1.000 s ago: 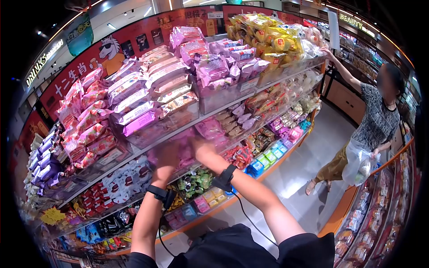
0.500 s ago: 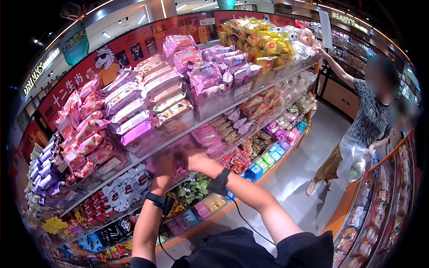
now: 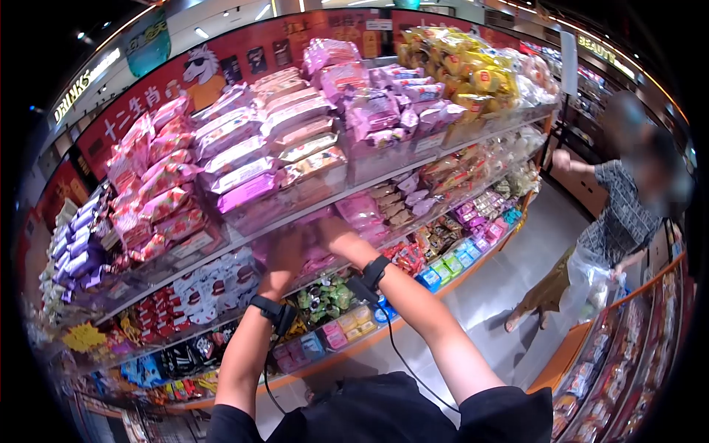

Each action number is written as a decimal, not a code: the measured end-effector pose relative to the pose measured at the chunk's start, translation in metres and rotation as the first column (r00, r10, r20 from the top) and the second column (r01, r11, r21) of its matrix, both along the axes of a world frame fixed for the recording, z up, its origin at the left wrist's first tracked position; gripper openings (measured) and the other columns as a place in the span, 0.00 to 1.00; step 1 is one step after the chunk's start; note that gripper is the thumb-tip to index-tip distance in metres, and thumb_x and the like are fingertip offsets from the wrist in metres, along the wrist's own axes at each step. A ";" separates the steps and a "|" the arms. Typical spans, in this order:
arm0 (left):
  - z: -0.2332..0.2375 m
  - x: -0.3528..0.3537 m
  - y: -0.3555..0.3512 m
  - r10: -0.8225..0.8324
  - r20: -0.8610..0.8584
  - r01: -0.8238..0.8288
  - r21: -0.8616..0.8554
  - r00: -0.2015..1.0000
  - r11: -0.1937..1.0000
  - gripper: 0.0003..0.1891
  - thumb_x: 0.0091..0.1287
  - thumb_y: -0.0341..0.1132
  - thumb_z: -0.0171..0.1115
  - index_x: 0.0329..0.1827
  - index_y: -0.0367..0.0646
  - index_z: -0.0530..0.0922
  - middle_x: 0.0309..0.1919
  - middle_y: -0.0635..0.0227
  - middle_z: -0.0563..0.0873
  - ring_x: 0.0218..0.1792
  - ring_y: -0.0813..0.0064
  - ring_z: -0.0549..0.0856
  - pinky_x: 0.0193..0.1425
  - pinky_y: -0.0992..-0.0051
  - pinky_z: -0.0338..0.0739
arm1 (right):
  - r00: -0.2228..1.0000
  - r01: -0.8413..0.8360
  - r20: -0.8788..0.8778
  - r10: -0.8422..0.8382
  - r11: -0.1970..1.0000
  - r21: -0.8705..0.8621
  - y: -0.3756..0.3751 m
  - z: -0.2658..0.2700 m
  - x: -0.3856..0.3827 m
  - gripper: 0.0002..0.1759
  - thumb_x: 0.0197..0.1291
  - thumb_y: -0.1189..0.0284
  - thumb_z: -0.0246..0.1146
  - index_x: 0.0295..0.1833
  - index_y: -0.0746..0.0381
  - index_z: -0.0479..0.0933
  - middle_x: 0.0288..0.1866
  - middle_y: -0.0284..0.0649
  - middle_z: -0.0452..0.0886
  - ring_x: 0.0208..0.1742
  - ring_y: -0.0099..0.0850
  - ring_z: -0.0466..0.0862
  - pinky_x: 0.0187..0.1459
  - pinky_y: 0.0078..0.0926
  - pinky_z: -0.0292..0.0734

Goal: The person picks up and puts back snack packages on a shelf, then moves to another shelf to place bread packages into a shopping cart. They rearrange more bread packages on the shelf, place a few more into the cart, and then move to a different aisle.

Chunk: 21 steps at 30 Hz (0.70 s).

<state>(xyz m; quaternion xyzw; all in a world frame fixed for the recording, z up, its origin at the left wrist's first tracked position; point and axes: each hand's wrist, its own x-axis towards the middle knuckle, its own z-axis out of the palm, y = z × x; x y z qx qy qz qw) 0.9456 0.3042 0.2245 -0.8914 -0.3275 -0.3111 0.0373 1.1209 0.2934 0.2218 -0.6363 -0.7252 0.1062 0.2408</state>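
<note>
Both of my hands reach into the second shelf, among pink packets (image 3: 360,211) beneath the top shelf's clear front edge. My left hand (image 3: 286,249) is blurred there, its fingers hidden among the pink packaging. Close beside it on the right, my right hand (image 3: 336,235) is also partly hidden and smeared, so its hold cannot be made out. Black bands with cables circle both wrists. Above my hands, the top shelf bears stacked pink and white packets (image 3: 244,159). Green packets (image 3: 325,297) lie on the shelf below.
At the right, a person (image 3: 628,199) stands in the aisle with a clear plastic bag (image 3: 588,284). Another shelf unit (image 3: 602,369) runs along the lower right. Yellow packets (image 3: 461,70) fill the top shelf's far end, and purple packets (image 3: 81,244) its left end.
The view has shifted, so the shelves sit further right and slightly lower. The person at the right has drawn an arm back from the top shelf's end. My hands remain among the pink packets.
</note>
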 end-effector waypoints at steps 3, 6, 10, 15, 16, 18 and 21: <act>-0.028 0.001 0.030 0.118 0.136 -0.113 -0.048 0.984 0.992 0.14 0.61 0.31 0.64 0.50 0.45 0.78 0.39 0.58 0.87 0.46 0.50 0.82 0.52 0.57 0.73 | 0.999 0.053 -0.004 -0.053 0.998 -0.031 0.014 -0.005 -0.001 0.19 0.63 0.63 0.57 0.56 0.57 0.81 0.47 0.55 0.85 0.46 0.54 0.84 0.51 0.47 0.79; -0.018 -0.008 0.027 0.151 0.134 -0.139 -0.096 0.979 0.986 0.13 0.64 0.32 0.62 0.51 0.44 0.79 0.39 0.55 0.87 0.43 0.48 0.84 0.48 0.55 0.77 | 0.984 0.055 -0.172 -0.050 0.998 0.026 0.000 0.000 0.008 0.19 0.59 0.59 0.65 0.48 0.62 0.82 0.42 0.56 0.85 0.44 0.55 0.84 0.48 0.47 0.79; -0.004 -0.012 0.019 0.121 0.082 -0.118 -0.032 0.989 0.992 0.10 0.66 0.33 0.60 0.48 0.43 0.81 0.39 0.51 0.86 0.41 0.46 0.84 0.47 0.54 0.78 | 0.990 0.008 -0.141 0.005 0.996 0.092 0.005 -0.013 0.013 0.18 0.55 0.62 0.69 0.42 0.66 0.81 0.39 0.56 0.85 0.44 0.54 0.85 0.47 0.45 0.80; -0.009 0.002 0.031 0.108 0.126 -0.118 0.073 0.986 0.990 0.09 0.67 0.35 0.60 0.46 0.44 0.83 0.39 0.51 0.86 0.42 0.47 0.84 0.49 0.55 0.77 | 0.984 0.118 -0.115 -0.136 0.982 -0.150 0.003 0.012 0.011 0.18 0.59 0.65 0.65 0.43 0.72 0.81 0.36 0.58 0.85 0.35 0.49 0.88 0.37 0.43 0.83; -0.004 0.006 0.027 0.097 0.141 -0.107 0.066 0.985 0.992 0.09 0.67 0.35 0.61 0.46 0.44 0.83 0.40 0.52 0.86 0.43 0.47 0.84 0.49 0.55 0.77 | 0.977 0.130 -0.144 -0.157 0.975 -0.179 0.007 0.009 0.012 0.20 0.58 0.63 0.67 0.43 0.72 0.81 0.39 0.60 0.85 0.39 0.51 0.87 0.41 0.43 0.82; 0.003 0.013 0.026 0.096 0.165 -0.096 -0.006 0.982 0.995 0.10 0.66 0.36 0.62 0.47 0.44 0.84 0.41 0.53 0.87 0.44 0.48 0.84 0.50 0.56 0.77 | 0.966 0.136 -0.179 -0.184 0.958 -0.251 0.010 0.005 0.015 0.22 0.58 0.61 0.68 0.42 0.73 0.82 0.40 0.61 0.84 0.43 0.53 0.86 0.45 0.44 0.82; 0.009 0.010 0.015 0.000 0.158 0.007 -0.047 0.987 0.999 0.12 0.65 0.37 0.63 0.48 0.45 0.85 0.43 0.53 0.87 0.45 0.49 0.85 0.51 0.57 0.78 | 0.957 0.121 -0.199 -0.212 0.914 -0.388 0.002 0.015 0.017 0.24 0.61 0.58 0.66 0.39 0.73 0.83 0.35 0.59 0.85 0.39 0.53 0.87 0.42 0.43 0.83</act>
